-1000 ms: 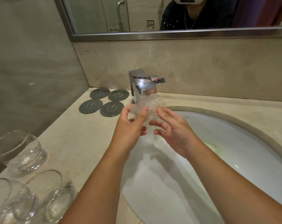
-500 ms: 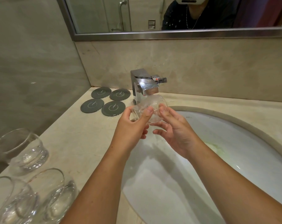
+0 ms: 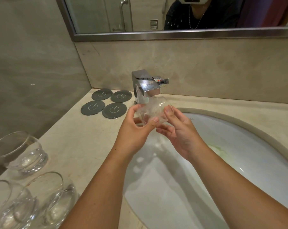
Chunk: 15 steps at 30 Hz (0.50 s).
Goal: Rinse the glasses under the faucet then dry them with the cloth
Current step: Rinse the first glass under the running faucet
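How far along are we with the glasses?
Done: nothing clearly finished. In hand: left hand and right hand hold one clear round glass under the running square chrome faucet. Left: three clear tumblers on the beige counter, rinsed or not unclear; no cloth visible.

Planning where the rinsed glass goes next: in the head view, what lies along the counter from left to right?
Left to right: three waiting glasses → four grey coasters → faucet → sink. The held glass overlaps the faucet, so it is left out.
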Each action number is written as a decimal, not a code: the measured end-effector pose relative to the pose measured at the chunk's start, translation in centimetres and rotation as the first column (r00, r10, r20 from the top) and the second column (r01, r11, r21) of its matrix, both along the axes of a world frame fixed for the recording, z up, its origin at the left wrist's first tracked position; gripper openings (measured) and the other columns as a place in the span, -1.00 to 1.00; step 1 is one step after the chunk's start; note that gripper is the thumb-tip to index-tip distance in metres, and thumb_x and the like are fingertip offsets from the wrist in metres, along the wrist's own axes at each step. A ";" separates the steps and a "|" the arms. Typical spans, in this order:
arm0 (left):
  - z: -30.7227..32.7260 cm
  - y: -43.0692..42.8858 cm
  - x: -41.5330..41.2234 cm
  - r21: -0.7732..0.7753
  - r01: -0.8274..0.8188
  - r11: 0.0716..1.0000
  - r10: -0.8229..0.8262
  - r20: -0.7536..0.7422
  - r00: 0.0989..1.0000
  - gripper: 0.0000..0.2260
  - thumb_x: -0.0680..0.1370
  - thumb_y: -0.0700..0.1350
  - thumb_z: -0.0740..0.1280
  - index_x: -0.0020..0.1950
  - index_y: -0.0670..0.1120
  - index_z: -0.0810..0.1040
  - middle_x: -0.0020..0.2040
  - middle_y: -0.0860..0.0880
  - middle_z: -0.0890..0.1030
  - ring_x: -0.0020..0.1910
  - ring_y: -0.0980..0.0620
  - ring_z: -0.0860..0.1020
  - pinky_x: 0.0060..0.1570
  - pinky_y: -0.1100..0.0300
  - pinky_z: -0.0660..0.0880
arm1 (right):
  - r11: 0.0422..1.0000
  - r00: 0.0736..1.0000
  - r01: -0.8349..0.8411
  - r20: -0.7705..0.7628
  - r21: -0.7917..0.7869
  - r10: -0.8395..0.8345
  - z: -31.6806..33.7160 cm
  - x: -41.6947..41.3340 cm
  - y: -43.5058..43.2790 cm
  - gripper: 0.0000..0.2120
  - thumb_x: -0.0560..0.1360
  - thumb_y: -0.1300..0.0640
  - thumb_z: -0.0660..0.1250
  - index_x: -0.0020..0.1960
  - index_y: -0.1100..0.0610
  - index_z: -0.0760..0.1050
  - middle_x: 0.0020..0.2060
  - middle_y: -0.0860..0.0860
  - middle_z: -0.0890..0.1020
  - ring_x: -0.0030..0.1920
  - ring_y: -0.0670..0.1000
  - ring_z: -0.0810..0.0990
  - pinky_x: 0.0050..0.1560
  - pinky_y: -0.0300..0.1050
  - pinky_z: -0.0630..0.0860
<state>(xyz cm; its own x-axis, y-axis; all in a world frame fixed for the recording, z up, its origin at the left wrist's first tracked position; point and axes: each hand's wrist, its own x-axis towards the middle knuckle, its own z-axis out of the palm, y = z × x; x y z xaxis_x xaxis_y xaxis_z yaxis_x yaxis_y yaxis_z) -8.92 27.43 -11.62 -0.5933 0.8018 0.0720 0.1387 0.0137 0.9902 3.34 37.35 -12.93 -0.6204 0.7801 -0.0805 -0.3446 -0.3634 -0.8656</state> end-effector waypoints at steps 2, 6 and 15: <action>-0.1 0.2 0.0 0.008 -0.017 1.000 0.017 0.084 0.996 -0.47 0.49 0.16 0.60 0.39 0.15 0.50 0.07 -0.05 0.75 -0.01 0.09 0.75 0.21 0.04 0.66 | 1.000 1.000 0.007 0.000 -0.011 -0.007 0.0 0.1 0.2 -0.13 0.42 -0.12 0.61 0.61 0.12 0.36 0.14 0.01 0.71 0.01 0.12 0.68 -0.04 -0.03 0.64; 0.1 0.4 0.1 0.040 -0.042 0.998 0.031 0.248 0.968 -0.69 0.59 0.10 0.49 0.28 0.05 0.56 -0.02 -0.05 0.77 -0.14 0.06 0.71 0.05 0.15 0.67 | 1.000 1.000 -0.017 0.015 -0.026 0.017 0.0 0.3 0.3 -0.19 0.40 -0.04 0.57 0.59 0.05 0.39 0.20 0.05 0.70 0.06 0.10 0.72 -0.03 -0.01 0.64; 0.1 0.5 -0.2 -0.052 -0.093 0.994 0.103 0.236 0.966 -0.59 0.60 0.28 0.40 0.14 -0.06 0.61 -0.22 -0.11 0.73 -0.29 0.01 0.68 -0.19 0.14 0.62 | 0.999 0.999 -0.026 0.041 0.028 0.025 -0.1 0.0 0.0 -0.16 0.40 0.02 0.57 0.60 0.15 0.35 0.01 0.08 0.76 -0.04 0.08 0.73 -0.05 -0.06 0.64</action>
<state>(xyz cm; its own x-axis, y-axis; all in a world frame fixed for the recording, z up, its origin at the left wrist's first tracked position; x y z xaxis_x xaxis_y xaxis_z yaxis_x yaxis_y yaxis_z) -9.13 27.92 -11.50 -0.6653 0.7381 -0.1121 -0.1054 0.0558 0.9929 3.33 37.31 -13.03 -0.6369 0.7663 -0.0841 -0.3002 -0.3470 -0.8885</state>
